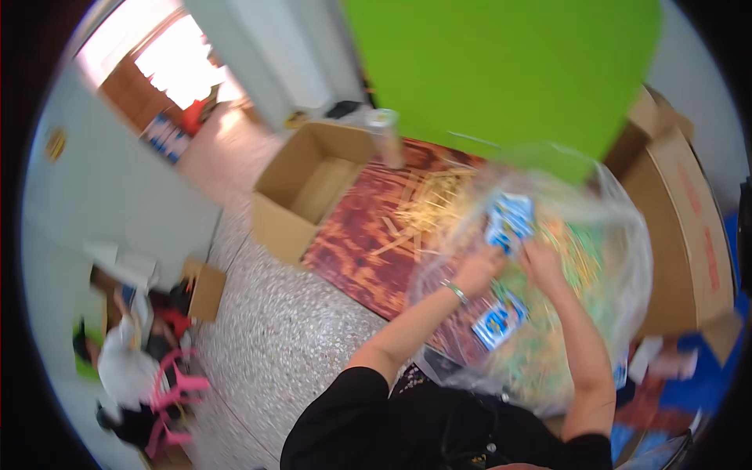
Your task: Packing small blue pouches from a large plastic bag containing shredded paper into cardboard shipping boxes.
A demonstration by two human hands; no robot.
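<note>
Head view: left hand (483, 265) and right hand (542, 262) touch a blue packet (511, 213), maybe steadying it, grips too blurry to tell.

I hold a blue-and-white packet (515, 210) in my left fingers (493, 255), right fingers (530, 247) close by, over a clear plastic bag (636, 258) beside pale sticks (431, 205) on the tabletop (352, 235).

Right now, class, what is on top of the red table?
On the table lie loose sticks; a container stands near a far corner, and the bag covers one side. What lies beneath the bag's filled part is hidden.
</note>
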